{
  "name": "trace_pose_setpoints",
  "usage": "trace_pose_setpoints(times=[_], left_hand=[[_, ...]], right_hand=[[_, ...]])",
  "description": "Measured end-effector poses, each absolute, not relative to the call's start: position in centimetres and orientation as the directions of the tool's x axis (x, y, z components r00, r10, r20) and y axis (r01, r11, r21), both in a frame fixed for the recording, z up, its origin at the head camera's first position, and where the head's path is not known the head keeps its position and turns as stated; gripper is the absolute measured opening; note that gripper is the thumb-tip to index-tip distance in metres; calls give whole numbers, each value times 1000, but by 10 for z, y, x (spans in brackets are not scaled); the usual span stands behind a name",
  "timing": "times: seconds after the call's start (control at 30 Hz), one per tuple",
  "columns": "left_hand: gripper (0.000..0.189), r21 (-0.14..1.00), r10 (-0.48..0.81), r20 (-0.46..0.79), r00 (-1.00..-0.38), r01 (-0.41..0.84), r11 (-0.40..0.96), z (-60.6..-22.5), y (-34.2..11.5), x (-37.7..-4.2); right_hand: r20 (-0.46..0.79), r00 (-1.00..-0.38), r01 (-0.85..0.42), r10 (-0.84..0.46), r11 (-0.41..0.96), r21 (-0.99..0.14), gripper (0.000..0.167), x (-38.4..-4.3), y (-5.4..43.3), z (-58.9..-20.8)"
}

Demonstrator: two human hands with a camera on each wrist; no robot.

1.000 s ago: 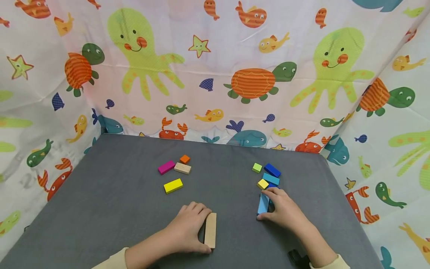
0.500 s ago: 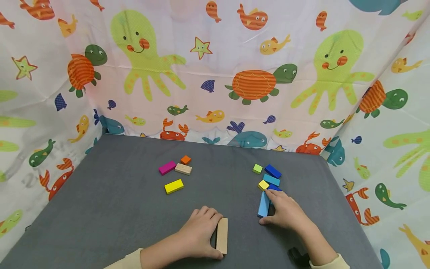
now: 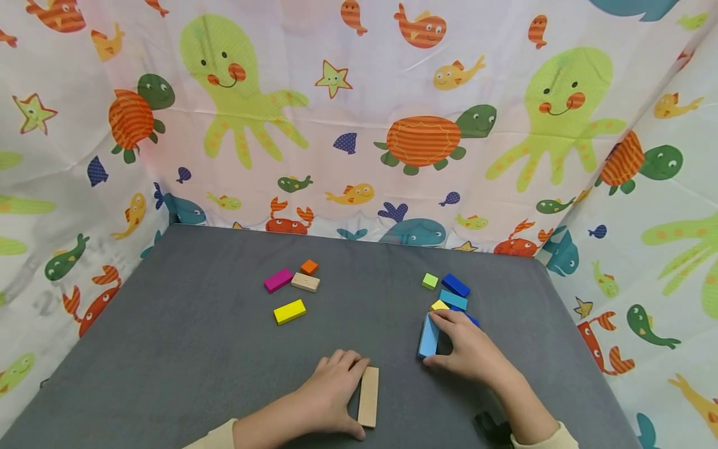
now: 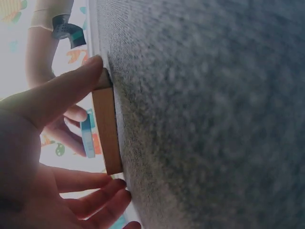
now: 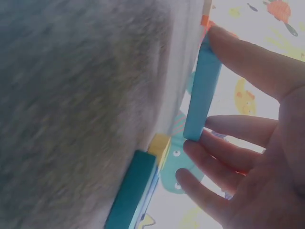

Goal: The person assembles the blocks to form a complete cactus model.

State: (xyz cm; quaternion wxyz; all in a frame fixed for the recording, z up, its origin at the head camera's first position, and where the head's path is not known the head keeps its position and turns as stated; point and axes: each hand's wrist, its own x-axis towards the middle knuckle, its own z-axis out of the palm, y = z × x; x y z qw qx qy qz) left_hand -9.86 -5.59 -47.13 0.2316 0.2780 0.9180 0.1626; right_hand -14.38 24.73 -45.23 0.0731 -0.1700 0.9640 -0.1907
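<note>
My left hand (image 3: 331, 396) holds a long plain wooden block (image 3: 368, 397) end to end, thumb at its near end and fingers at the far end. In the left wrist view this wooden block (image 4: 107, 129) stands on its narrow side close over the grey cloth. My right hand (image 3: 473, 352) pinches a light blue block (image 3: 428, 337) by its two ends. The right wrist view shows the light blue block (image 5: 204, 90) raised off the cloth, between thumb and fingertips. Just beyond it lie a small yellow block (image 3: 439, 305) and a teal block (image 3: 453, 299).
Farther right are a green cube (image 3: 429, 280) and a dark blue block (image 3: 455, 285); another blue block is partly hidden by the right hand. At left lie magenta (image 3: 278, 280), orange (image 3: 309, 267), wooden (image 3: 305, 282) and yellow (image 3: 290, 311) blocks. A printed curtain (image 3: 359, 112) walls the table.
My left hand has brought the wooden block rightward and slightly nearer, then stayed almost still. My right hand has shifted the light blue block left, away from the other blue blocks.
</note>
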Motion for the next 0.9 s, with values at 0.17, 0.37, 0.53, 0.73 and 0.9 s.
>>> trace_pose_setpoints(times=[0.17,0.37,0.53,0.73,0.9], left_hand=[[105,443,566,-333,-754,405,800,-474,-57,-99],[106,453,561,-323,-762,396,799,-475,-56,-98],[113,474,541,-329,-774,360,803,-476,-57,-99],[115,502,539,-316,-781,344,793,-475,-59,-98],[118,506,533,-332,-778,330,797,-474,-58,-98]], right_hand=[[-16,-915,-359,-403,832,-423,89,-145,234,-450],[11,-893,-409,-450,801,-438,89,-148,215,-451],[5,-883,-419,-470,784,-458,89,-149,197,-449],[7,-858,-455,-514,753,-475,88,-152,184,-452],[-18,-831,-476,-555,728,-493,88,-154,177,-459]])
